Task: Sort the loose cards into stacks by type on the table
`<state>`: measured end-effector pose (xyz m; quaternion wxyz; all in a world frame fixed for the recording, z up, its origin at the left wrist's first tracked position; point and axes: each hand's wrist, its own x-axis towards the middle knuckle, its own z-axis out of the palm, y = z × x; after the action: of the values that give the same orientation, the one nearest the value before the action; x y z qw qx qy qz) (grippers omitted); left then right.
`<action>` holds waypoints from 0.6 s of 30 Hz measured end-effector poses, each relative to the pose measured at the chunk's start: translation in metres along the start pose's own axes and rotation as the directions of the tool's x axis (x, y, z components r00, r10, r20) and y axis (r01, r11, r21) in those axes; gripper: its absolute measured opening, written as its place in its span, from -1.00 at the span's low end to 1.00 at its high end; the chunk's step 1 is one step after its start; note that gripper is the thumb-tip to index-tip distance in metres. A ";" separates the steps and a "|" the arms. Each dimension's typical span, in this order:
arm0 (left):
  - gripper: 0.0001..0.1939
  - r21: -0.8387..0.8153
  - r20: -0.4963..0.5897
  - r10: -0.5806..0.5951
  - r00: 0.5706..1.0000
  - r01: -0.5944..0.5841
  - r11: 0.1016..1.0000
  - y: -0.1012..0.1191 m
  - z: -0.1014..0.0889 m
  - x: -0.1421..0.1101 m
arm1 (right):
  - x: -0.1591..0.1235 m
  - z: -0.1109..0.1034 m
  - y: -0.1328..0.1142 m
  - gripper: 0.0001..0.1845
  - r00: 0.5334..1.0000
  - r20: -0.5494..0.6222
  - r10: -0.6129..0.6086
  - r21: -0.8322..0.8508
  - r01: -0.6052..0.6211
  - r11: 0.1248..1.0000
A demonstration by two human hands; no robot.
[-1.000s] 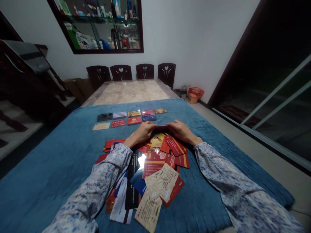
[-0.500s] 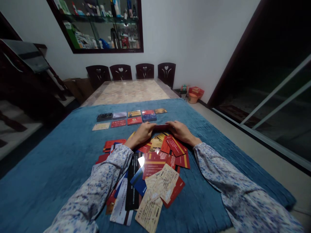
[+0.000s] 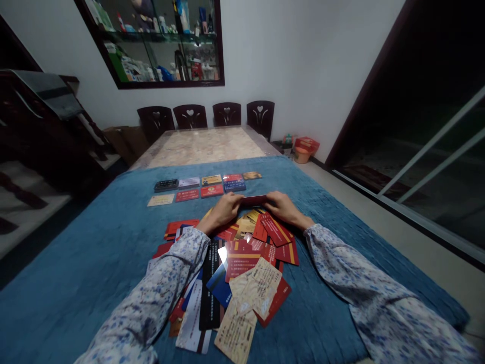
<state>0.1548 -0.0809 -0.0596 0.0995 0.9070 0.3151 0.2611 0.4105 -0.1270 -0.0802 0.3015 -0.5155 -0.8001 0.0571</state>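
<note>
Between my two hands is a dark red card point(image 3: 254, 200), seen nearly edge-on; it may be a small stack. My left hand point(image 3: 226, 208) is closed on its left end, and my right hand point(image 3: 282, 206) grips the right end. Below them spreads a loose pile of overlapping cards: red cards point(image 3: 242, 260), beige cards point(image 3: 235, 328), a black card point(image 3: 210, 283), a blue card point(image 3: 220, 285) and a white card point(image 3: 194, 323). My left sleeve covers part of the pile. Past my hands, sorted cards lie in two rows, including a black stack point(image 3: 166, 185) and a red card point(image 3: 212, 190).
A blue cloth point(image 3: 102, 242) covers the near table, with a bare patterned tabletop point(image 3: 208, 144) beyond. Several dark chairs point(image 3: 189, 116) stand at the far end. A wall cabinet point(image 3: 170, 83) holds bottles and boxes. An orange bucket point(image 3: 302, 154) sits on the floor at right.
The camera view has tilted slightly, so the scene sits a little lower. My hands keep hold of the red card, which now shows slightly more of its face. The cards on the table look unmoved.
</note>
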 end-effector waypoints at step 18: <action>-0.79 0.000 -0.058 -0.033 0.998 0.033 0.999 -0.005 0.000 -0.001 | 0.020 -0.009 -0.023 -0.85 0.971 -0.235 -0.040 0.095 0.064 0.993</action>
<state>0.1511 -0.0779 -0.0617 0.0945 0.8938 0.3329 0.2854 0.3915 -0.1222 -0.0553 0.4205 -0.4815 -0.7684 0.0294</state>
